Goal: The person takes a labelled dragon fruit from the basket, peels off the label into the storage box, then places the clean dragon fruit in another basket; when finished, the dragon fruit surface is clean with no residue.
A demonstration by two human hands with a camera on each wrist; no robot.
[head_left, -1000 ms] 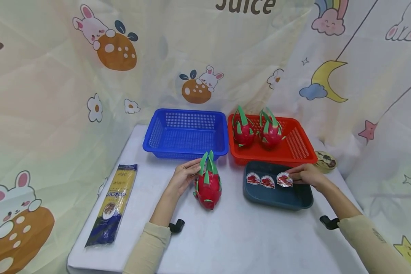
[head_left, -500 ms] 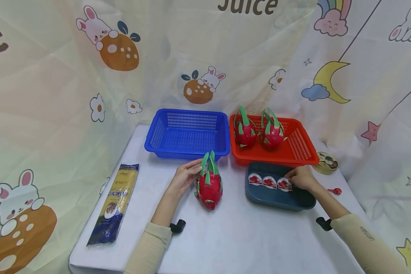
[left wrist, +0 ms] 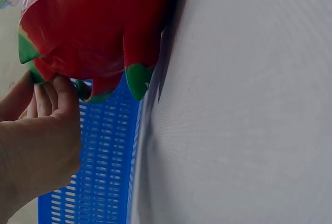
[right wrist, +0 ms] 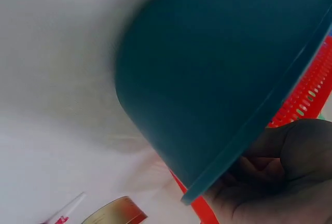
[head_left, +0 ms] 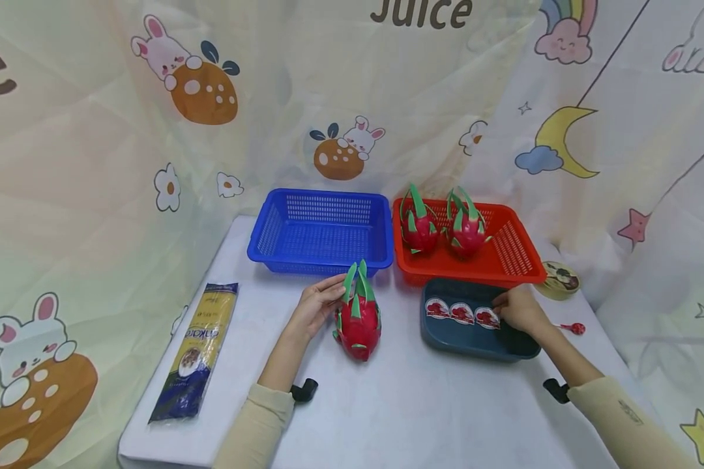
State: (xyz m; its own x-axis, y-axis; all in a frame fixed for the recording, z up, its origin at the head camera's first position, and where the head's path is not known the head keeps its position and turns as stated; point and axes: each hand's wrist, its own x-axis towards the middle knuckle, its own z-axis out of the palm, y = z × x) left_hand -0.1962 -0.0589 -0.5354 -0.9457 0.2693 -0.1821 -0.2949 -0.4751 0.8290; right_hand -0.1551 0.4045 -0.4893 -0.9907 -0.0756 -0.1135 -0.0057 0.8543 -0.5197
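Note:
With its fingertips my left hand [head_left: 315, 305] pinches the toy-like dragon fruit [head_left: 359, 326], red with green tips, on the white table. The left wrist view shows the thumb and fingers at a green-tipped scale [left wrist: 31, 50]. My right hand [head_left: 519, 307] reaches into the dark teal tray [head_left: 475, 348], its fingertips at the upper right edge of the rightmost sticker [head_left: 485, 318]. Three round red-and-white stickers, the others being the left one [head_left: 437, 309] and the middle one [head_left: 461, 313], form a row. From the right wrist view, the tray wall [right wrist: 207, 79] hides those fingertips.
Behind stand a blue basket [head_left: 322, 268] and a red basket [head_left: 507, 244] with two more dragon fruits [head_left: 467, 233]. A pasta packet [head_left: 196, 352] lies at left. A round tin [head_left: 558, 280] and a small red-headed stick [head_left: 576, 329] sit right of the tray.
The rightmost sticker, earlier raised in my right fingers, now lies lower, in line with the other two. My right hand has shifted slightly, while the left hand and dragon fruit stay put.

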